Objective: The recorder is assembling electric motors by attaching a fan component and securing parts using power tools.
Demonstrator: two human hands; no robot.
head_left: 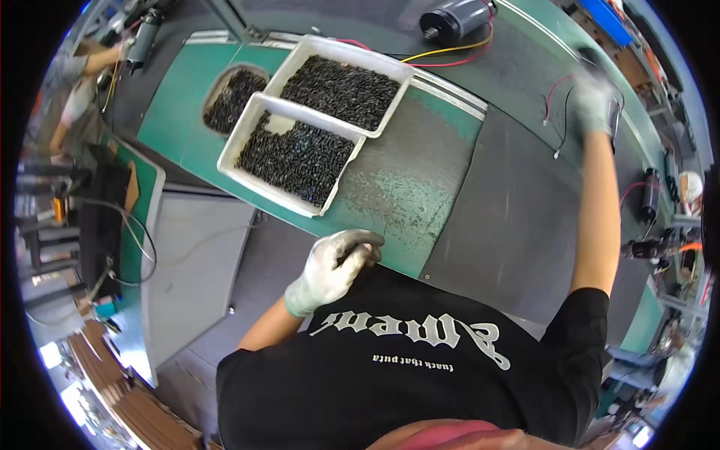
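Observation:
My left hand [334,270], in a white glove with dark grey fingertips, is held near the bench edge in front of my shirt. Its fingers are bent and pressed against the thumb; whatever may be between them is hidden. My right hand [592,101], also gloved, reaches far right and is smeared by motion. Beside it shows part of a shiny dark cylinder [615,124], with thin red and black wires [559,135] ending in small white connectors lying nearby. The blur hides whether my fingers grip it.
Two white trays [349,171] of small black parts [296,161] stand on the worn green bench [390,202], next to a smaller bin [212,97]. A dark motor [457,21] with yellow and red wires lies at the back. At far left, another person's hand [124,51] touches a motor [145,37].

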